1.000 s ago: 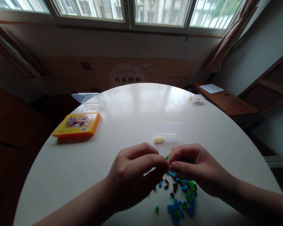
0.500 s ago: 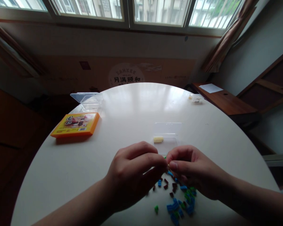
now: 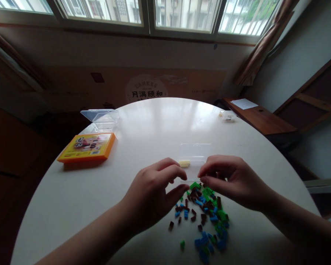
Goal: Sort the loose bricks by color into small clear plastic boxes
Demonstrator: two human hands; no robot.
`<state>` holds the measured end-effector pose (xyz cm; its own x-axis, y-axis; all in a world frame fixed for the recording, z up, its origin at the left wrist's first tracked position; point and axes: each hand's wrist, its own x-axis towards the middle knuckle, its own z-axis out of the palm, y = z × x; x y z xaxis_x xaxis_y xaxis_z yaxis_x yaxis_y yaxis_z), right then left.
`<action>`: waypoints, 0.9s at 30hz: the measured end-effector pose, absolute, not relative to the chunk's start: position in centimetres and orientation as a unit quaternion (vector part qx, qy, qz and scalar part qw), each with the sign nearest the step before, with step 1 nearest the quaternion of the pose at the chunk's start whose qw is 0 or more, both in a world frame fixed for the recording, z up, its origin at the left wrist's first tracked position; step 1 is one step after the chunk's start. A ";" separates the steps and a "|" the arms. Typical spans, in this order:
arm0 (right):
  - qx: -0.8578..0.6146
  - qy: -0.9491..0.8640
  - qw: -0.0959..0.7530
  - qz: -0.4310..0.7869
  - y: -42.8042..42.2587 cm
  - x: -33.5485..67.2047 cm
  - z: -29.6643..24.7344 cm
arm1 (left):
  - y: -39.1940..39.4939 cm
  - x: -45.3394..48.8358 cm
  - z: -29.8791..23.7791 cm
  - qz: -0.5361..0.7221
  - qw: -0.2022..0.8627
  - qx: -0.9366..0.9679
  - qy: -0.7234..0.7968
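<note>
The left hand and the right hand face each other over the near half of a round white table, their fingertips apart. The left hand's thumb and forefinger stand a little open, with nothing visible between them. The right hand's thumb and forefinger are drawn into a narrow pinch; the view is dim and soft there, so I cannot tell whether they hold a tiny piece.

Below and between the 2 hands lies a loose heap of small building pieces. Green pieces sit at its far end, close to the fingertips, brown pieces are scattered through the middle, and blue pieces cluster at the near end. 1 green piece lies by itself on the left.

Just beyond the fingertips is a clear case with its lid laid back, a cream block at its left side. Farther left are a yellow and orange box and, behind it, an open clear container. A small clear packet rests near the far right edge.
</note>
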<state>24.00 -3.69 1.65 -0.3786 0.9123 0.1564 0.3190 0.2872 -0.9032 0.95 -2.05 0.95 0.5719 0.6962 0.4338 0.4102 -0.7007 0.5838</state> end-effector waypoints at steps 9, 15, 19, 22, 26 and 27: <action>-0.515 -0.819 0.194 0.164 -0.7 24.7 0.2 | -0.2 0.8 -0.6 0.250 0.242 0.841 0.414; -0.538 -0.829 0.122 0.097 -0.3 23.8 0.0 | -0.1 1.1 -1.6 0.228 0.252 0.849 0.406; -0.545 -0.832 0.088 0.061 -0.1 23.5 -0.2 | 0.1 1.0 -1.9 0.234 0.229 0.858 0.395; -0.544 -0.833 0.085 0.048 -0.2 23.4 -0.3 | 0.1 1.0 -1.9 0.233 0.221 0.861 0.394; -0.541 -0.833 0.102 0.056 -0.4 23.7 -0.4 | 0.1 1.0 -1.9 0.222 0.225 0.859 0.403; -0.541 -0.832 0.107 0.060 -0.5 23.8 -0.3 | 0.1 1.0 -1.9 0.220 0.226 0.858 0.404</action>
<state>23.77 -0.55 -0.33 -0.3921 0.9129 0.1133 0.8875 0.4078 -0.2147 1.01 0.12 -1.88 0.5760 0.7938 0.1950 0.5944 -0.5706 0.5667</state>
